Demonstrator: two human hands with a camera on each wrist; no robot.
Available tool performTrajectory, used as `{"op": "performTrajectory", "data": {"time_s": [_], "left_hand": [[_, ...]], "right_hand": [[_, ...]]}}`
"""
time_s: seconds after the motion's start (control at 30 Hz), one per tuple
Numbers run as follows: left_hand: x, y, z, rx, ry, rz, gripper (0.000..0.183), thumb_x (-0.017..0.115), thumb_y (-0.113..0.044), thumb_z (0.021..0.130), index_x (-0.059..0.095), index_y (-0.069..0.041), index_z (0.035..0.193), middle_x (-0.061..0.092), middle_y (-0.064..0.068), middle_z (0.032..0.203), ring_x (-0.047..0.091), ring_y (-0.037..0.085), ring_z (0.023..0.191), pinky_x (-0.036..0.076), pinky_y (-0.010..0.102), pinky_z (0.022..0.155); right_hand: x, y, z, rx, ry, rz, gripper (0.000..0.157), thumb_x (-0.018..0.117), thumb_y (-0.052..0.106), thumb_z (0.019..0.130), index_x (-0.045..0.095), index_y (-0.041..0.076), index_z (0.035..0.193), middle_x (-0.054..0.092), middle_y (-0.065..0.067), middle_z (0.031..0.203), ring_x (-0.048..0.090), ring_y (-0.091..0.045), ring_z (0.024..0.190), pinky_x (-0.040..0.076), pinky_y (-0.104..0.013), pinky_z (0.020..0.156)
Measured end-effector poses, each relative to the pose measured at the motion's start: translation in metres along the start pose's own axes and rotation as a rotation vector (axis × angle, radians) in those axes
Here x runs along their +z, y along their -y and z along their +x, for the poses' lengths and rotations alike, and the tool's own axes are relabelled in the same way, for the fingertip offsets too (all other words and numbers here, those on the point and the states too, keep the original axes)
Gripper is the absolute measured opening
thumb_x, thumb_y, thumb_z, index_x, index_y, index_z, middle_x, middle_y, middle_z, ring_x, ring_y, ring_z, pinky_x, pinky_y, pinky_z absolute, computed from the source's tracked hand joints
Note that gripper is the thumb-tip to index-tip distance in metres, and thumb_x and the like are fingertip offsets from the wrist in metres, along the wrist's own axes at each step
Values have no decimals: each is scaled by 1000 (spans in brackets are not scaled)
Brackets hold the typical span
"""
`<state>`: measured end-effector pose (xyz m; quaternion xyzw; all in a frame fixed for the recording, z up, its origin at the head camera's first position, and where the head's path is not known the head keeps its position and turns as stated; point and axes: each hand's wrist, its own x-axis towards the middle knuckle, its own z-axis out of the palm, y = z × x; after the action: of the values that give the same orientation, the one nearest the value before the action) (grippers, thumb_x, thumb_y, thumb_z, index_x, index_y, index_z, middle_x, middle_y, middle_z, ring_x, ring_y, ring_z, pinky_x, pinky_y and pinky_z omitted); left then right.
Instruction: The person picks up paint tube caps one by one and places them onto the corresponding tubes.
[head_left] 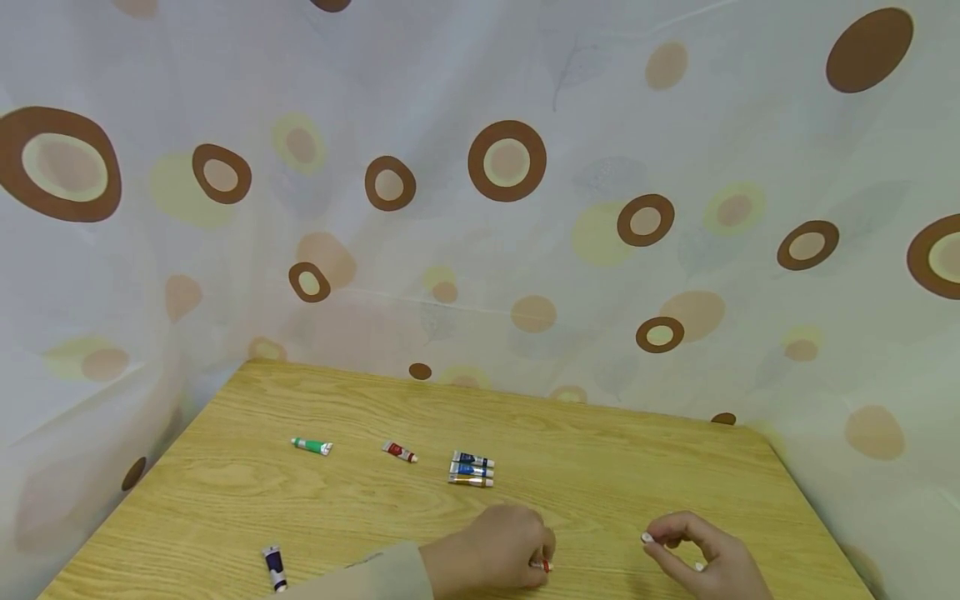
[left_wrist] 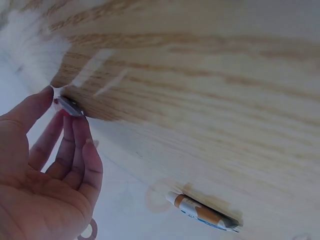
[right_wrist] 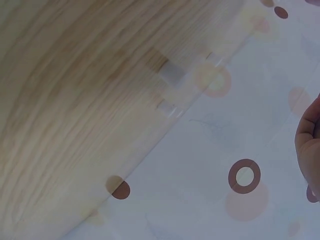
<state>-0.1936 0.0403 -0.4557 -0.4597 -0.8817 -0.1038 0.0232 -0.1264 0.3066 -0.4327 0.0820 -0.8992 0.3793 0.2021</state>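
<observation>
My left hand (head_left: 504, 546) is low over the table, its fingers pinching a small paint tube with red on it (head_left: 546, 566). In the left wrist view, thumb and fingertips grip that tube (left_wrist: 70, 106) close to the wood surface. To the right, my right hand (head_left: 712, 557) pinches a small whitish object (head_left: 647, 538) between thumb and forefinger; its kind is too small to tell. Another white bit (head_left: 700, 567) shows by the palm. The right wrist view has only part of the hand (right_wrist: 310, 147) at its edge, the held object out of sight.
Dark blue (head_left: 474, 459), blue (head_left: 472, 470) and ochre (head_left: 471, 481) tubes lie side by side beyond the left hand. Further left lie a red tube (head_left: 401, 452) and a green tube (head_left: 311, 446). A dark violet tube (head_left: 274, 568) is near the left forearm. Patterned sheeting (head_left: 450, 250) surrounds the table.
</observation>
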Motion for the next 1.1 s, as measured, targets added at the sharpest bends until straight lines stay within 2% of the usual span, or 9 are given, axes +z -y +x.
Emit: {"op": "performTrajectory", "data": {"time_s": [0.1,0.3,0.53,0.73,0.93,1.1], "left_hand": [[0,1,0,18,8,-21,4,79,-24,83,78,-28,84,66,-21,74,47,-11,67,32,7,55],[1,2,-1,15,31,-19,10,79,-24,82,76,-27,74,56,-20,66,39,-8,62,29,8,52],[-4,6,-3,19,-25,11,6,81,-26,77,78,-31,77,57,-22,69,38,-10,62,27,7,51],[-12,13,-2,-12,-46,-109,4,78,-23,82,79,-26,83,61,-19,76,43,-10,66,32,6,55],[-20,20,-3,-28,-74,-176,6,77,-23,85,81,-24,89,63,-17,80,46,-10,68,36,4,59],[-27,23,-4,-55,-85,-225,4,77,-21,88,80,-23,88,64,-16,82,47,-10,69,39,4,61]], "right_hand": [[2,0,1,-21,-15,-1,22,83,0,82,74,19,89,71,16,84,63,2,75,51,-13,68],[5,3,3,-67,-31,-7,25,83,-1,81,75,21,90,72,18,84,63,3,75,50,-11,68],[8,4,6,-93,-15,-21,27,82,0,82,74,24,91,71,20,85,62,3,75,50,-13,67],[9,5,11,-172,-1,17,30,80,-3,83,74,24,94,71,18,87,62,3,76,49,-10,69],[12,8,15,-241,11,58,35,79,-7,82,73,24,96,71,16,89,62,3,78,50,-11,70],[15,7,18,-313,21,103,39,78,-12,81,73,22,99,72,12,90,61,2,79,50,-10,71]]}}
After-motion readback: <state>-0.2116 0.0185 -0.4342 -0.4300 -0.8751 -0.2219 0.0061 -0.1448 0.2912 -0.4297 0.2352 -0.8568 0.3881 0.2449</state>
